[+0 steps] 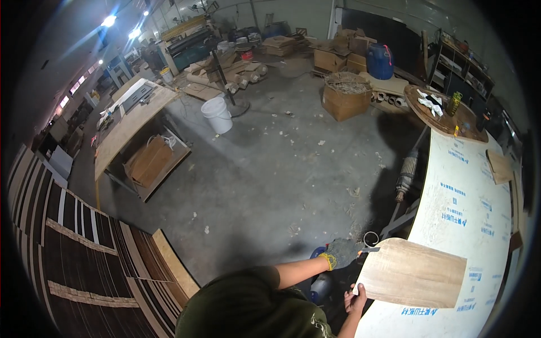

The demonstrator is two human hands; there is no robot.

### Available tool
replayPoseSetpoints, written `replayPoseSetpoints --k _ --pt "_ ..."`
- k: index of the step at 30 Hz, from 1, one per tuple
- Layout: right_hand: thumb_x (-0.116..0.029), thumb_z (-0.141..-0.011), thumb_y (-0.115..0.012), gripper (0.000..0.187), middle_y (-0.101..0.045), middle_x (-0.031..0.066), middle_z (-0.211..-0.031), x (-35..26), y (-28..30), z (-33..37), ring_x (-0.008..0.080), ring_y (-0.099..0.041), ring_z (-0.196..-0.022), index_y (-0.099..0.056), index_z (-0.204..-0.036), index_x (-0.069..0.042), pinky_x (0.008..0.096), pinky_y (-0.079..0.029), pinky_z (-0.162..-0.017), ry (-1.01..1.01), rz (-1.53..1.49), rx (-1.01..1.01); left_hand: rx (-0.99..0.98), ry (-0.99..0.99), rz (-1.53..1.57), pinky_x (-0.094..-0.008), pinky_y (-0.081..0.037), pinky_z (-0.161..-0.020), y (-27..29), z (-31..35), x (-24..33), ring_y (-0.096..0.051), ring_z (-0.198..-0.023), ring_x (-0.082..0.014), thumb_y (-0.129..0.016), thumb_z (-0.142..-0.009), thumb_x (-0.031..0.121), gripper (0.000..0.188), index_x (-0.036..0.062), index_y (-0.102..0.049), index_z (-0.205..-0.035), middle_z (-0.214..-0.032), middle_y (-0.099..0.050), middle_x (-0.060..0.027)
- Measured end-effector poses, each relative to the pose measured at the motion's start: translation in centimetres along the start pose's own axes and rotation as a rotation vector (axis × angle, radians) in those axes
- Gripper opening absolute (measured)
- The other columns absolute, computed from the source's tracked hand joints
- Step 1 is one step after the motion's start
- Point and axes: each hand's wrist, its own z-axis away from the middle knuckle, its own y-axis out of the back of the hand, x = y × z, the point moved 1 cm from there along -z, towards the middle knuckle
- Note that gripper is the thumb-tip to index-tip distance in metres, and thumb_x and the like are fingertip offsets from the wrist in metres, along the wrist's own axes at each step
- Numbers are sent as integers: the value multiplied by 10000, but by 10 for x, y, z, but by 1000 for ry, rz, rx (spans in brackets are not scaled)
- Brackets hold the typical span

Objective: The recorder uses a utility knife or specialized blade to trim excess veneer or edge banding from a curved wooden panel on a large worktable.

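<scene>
Leftward, dark striped panels (84,248) lean in a stack, and a long workbench (132,121) stands behind them with a cardboard box (147,161) on its low shelf. Near the bench's far end sits a white bucket (217,115); what it contains cannot be seen. At the lower middle, the gloved left hand (341,252) is clenched on a small dark tool, seemingly a blade, set against the near left corner of a thin wood veneer sheet (414,273). The bare right hand (357,297) pinches that sheet's lower left edge. The sheet lies on the near end of a long white table (479,197), with its left part hanging past the table's edge. As a judgement, that unsupported corner could flex or split under the tool, and a slip might carry the tool toward the bare fingers just beside it. Farther back, an open carton (346,96) is heaped with wood scraps, a blue drum (380,61) behind it
</scene>
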Motion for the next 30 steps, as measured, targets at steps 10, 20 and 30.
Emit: replayPoseSetpoints --k 10,20,30 --pt "-312 -885 -664 239 -617 45 -708 5 -25 -5 141 -524 -492 -563 -1004 -130 285 -475 -513 37 -22 61 59 1 17 -474 -485 -755 3 -6 -7 -643 -842 -377 -524 -925 354 313 71 -646 -979 -925 -651 -194" --pt "-382 -931 -600 427 -659 71 -1012 16 -5 -9 194 -639 -963 -514 -1269 -135 451 -461 -885 67 48 134 94 -223 -71 -494 -494 -739 -32 -15 -10 -645 -818 -376 -475 -923 291 298 73 -677 -908 -900 -663 -218" --pt "-242 -911 -654 353 -666 123 -928 3 -63 3 193 -665 -790 -555 -1165 -17 296 -533 -573 142 54 41 214 -311 -287 -448 -505 -648 -30 -17 -41 -626 -728 -311 -511 -934 275 272 68 -614 -1076 -836 -626 -153"
